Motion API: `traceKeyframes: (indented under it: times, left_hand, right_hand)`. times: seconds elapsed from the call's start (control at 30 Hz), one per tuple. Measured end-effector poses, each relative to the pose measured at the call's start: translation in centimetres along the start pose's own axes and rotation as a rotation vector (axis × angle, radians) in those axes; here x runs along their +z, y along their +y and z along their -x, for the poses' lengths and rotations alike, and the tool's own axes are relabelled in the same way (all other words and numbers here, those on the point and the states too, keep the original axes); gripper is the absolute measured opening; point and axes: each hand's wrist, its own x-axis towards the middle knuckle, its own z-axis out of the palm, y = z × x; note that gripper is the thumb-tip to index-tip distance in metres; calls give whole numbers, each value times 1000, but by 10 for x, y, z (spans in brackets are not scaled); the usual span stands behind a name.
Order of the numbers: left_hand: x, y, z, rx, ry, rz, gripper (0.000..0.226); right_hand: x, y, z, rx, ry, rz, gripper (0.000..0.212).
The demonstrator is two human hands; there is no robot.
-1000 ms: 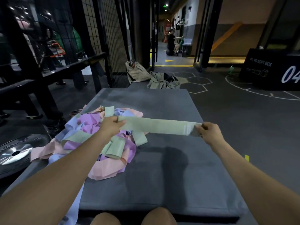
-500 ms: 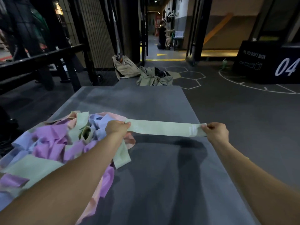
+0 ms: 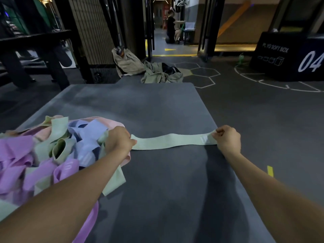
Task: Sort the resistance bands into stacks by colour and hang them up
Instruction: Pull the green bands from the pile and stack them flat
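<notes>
Head view, looking forward and down over a grey mat that fills the middle of the floor. Both bare forearms reach out over it. A pale green band lies stretched flat across the mat between the two hands, sagging in a slight wave along its length, with small white print near its right end. The left hand has its fingers curled tight round the band's left end, right at the edge of the pile. The right hand pinches the band's right end between thumb and curled fingers, close to the mat's right edge.

To the left on the mat sits a tangled pile of resistance bands: purple ones low and nearest the camera, pale blue ones in the middle, pink ones along the far side, and more pale green loops mixed through. One green strip hangs out from under the left forearm onto the mat. None of the colours are separated into stacks.

Beyond the mat's far edge lie a beige bag and a heap of olive clothing on the dark floor, which carries white hexagon markings. At the far right stands a black soft box printed with "04". A person crouches in the lit corridor at the back
</notes>
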Motion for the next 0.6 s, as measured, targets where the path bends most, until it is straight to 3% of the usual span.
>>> traceKeyframes:
  times: [0.17,0.27,0.4,0.6]
  left_hand:
    - [7,0,5,70,6,59,31]
    - [-1,5,10,208,-37,103,36]
    - [-30,0,27,315,-28,74,31]
    - [-83,-41,56,297,-24,8,31]
  right_hand:
    - [-7,-7,10,-74,30,187,32]
    - [-11,-22,22,-142,10,196,33]
    - [-3,-55,53,-241,-132,127,29]
    - [28,-104,135,-251,-411,-29,19]
